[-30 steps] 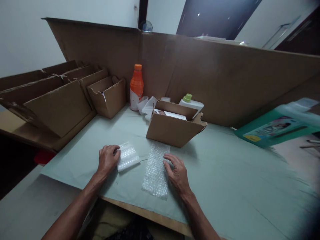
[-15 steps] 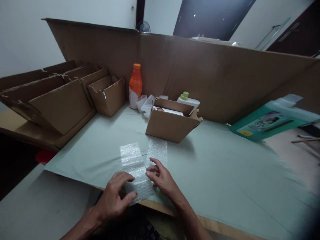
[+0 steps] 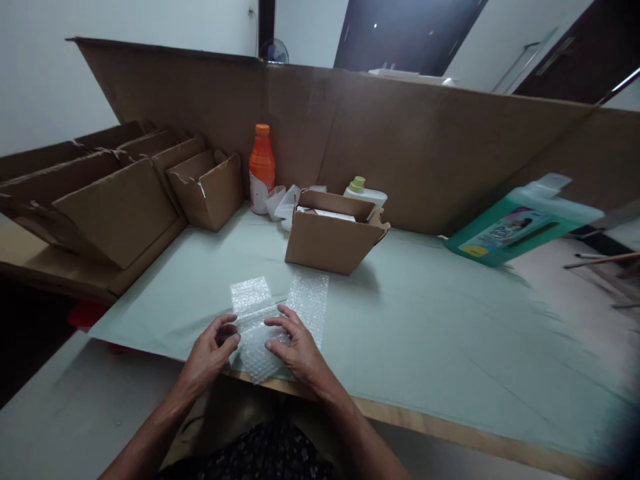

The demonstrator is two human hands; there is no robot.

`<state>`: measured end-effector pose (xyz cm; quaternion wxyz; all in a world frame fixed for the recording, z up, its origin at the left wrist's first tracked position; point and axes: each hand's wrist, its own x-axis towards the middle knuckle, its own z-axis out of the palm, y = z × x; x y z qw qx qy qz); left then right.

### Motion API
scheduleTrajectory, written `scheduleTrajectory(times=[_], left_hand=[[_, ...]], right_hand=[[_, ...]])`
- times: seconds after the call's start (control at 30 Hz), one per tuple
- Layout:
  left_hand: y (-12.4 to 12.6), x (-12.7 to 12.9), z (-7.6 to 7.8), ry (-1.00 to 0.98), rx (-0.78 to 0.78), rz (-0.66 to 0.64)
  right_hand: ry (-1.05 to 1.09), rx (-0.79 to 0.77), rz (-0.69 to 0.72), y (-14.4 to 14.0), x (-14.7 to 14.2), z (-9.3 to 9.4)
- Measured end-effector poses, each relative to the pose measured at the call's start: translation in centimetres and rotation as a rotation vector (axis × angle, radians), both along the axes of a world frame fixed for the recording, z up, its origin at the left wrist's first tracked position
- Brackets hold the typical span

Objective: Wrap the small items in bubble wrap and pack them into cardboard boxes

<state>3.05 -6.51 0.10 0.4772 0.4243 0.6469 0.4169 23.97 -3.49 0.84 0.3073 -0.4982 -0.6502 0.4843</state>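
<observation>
Creased bubble-wrap strip [image 3: 254, 339] pointing away from the person

A cardboard screen [image 3: 400, 147] is standing along the back of the table [image 3: 425, 333], and large cardboard boxes [image 3: 125, 213] are lining its left end. A green container [image 3: 520, 230] is leaning at the far right. Nearer the middle, a small cardboard box [image 3: 330, 247] is sitting beyond the bubble wrap, with a white bottle [image 3: 367, 195] behind it and an orange bottle [image 3: 263, 167] farther left.

The creased strip is lying at the near edge, its long axis running from the person towards the back. A flat strip [image 3: 311, 303] is lying just to its right, pointing much the same way. The left hand [image 3: 213, 347] is hovering at the creased strip's left edge; the right hand [image 3: 297, 350] is reaching over its right side — the nearer of the two to the flat strip. On both hands thumb and fingers are standing apart; whether any fingertip is touching the wrap, I cannot tell.

The container's label [image 3: 505, 230] is showing white lettering — too blurred to read — and a yellow patch [image 3: 473, 251]. The orange bottle's pale lower label [image 3: 259, 193] is carrying no legible writing.
</observation>
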Motion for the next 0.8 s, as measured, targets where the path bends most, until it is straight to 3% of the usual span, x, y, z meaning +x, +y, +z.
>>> scheduleTrajectory(times=[0.23,0.47,0.57,0.7,0.8], left_hand=[[-0.5,-0.4,1.5,-0.155,-0.091,0.038],[1.1,1.0,1.7,-0.442,-0.116,0.051],[2.2,3.0,2.4,-0.375,-0.022,0.024],[3.6,6.4,3.3,-0.246,0.138,-0.171],[5.0,8.5,2.4,-0.033,0.173,-0.332]], right_hand=[[0.141,0.1,0.021,-1.9,-1.6,0.5],[0.219,0.183,0.056,-5.1,-0.1,2.7],[0.154,0.202,0.034,-7.1,1.1,2.4],[0.1,0.239,-0.072,-9.2,2.7,1.3],[0.098,0.161,-0.164,-9.7,3.8,-0.1]])
